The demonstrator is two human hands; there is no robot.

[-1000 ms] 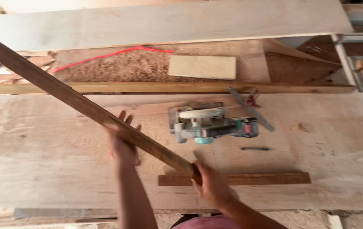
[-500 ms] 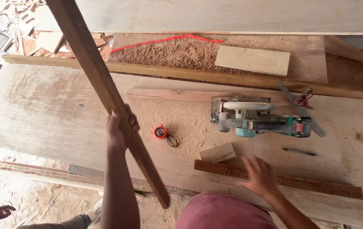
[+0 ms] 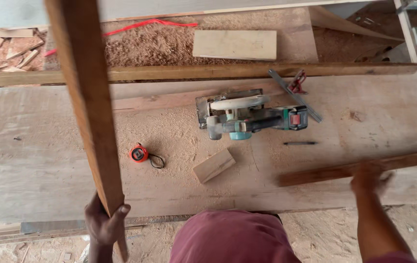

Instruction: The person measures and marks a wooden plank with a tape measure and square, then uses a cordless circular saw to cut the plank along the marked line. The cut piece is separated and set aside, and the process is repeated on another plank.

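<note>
My left hand [image 3: 103, 225] grips a long brown wooden plank [image 3: 88, 102] near its lower end; the plank rises steeply toward the top of the view. My right hand [image 3: 370, 179] is blurred and rests on a shorter dark wooden strip [image 3: 335, 171] lying on the plywood workbench [image 3: 38, 160] at the right. A teal and grey circular saw [image 3: 247, 117] lies in the middle of the bench. A small offcut block [image 3: 214, 165] sits in front of it. An orange tape measure [image 3: 139, 153] lies left of the block.
A pencil [image 3: 300, 143] and a metal square with a red handle [image 3: 295, 86] lie near the saw. Behind a long wooden rail [image 3: 179, 73] are sawdust, a pale board [image 3: 234, 44] and a red cord [image 3: 145, 25]. Scrap wood is piled at far left.
The plank has swung more upright and my left hand has slid down to its lower end. My right hand has moved right onto the dark strip.
</note>
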